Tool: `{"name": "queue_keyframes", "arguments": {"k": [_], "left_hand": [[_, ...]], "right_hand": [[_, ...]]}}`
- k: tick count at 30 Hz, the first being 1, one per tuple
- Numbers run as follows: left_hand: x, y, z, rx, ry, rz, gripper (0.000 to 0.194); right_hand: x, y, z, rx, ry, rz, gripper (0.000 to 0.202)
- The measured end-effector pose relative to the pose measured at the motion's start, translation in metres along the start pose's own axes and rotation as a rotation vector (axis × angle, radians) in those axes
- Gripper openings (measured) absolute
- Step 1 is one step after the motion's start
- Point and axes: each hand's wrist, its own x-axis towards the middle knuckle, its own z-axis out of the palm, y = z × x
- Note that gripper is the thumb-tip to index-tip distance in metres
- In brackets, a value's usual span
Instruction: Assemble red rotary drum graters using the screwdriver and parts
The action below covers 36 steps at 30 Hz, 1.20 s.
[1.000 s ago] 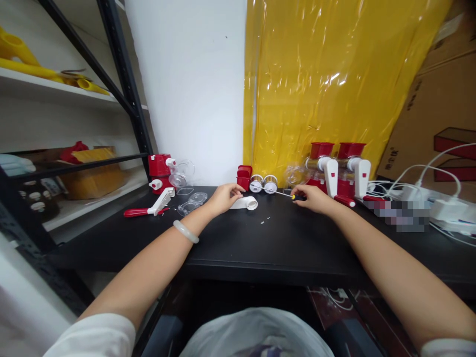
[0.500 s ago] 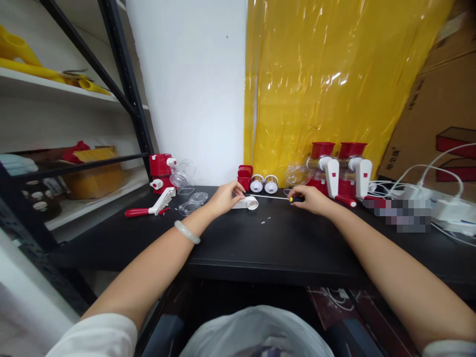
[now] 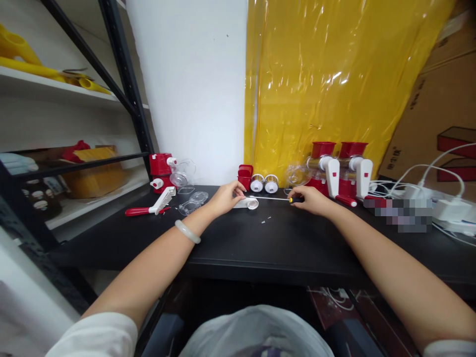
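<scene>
My right hand [image 3: 305,199] is closed around the black and yellow handle of a screwdriver [image 3: 271,199], whose long thin shaft lies level and points left. At the tip end, the thumb and fingers of my left hand [image 3: 227,197] are pinched together; whatever is between them is too small to make out. Just below the shaft, a white plastic crank arm [image 3: 253,204] rests on the black table, its round hollow end showing and its other end hidden by my left hand. Two small white bits [image 3: 263,222] lie in front of it.
Behind my hands stand a red hopper [image 3: 245,174] and two white-ended drums [image 3: 271,184]. Red-and-white rotary graters [image 3: 323,163] stand at right, near white cables [image 3: 412,186]. At left are a red grater body [image 3: 160,171], a red-handled crank [image 3: 143,211] and clear plastic parts [image 3: 194,202].
</scene>
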Motion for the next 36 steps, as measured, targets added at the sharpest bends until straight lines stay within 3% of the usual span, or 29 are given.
{"name": "queue_keyframes", "arguments": {"k": [36], "left_hand": [[-0.0009,0.0052,-0.0009,-0.007,-0.017,0.002,0.022]], "right_hand": [[-0.0006,-0.0024,-0.0025,-0.004,-0.014,0.010,0.016]]}}
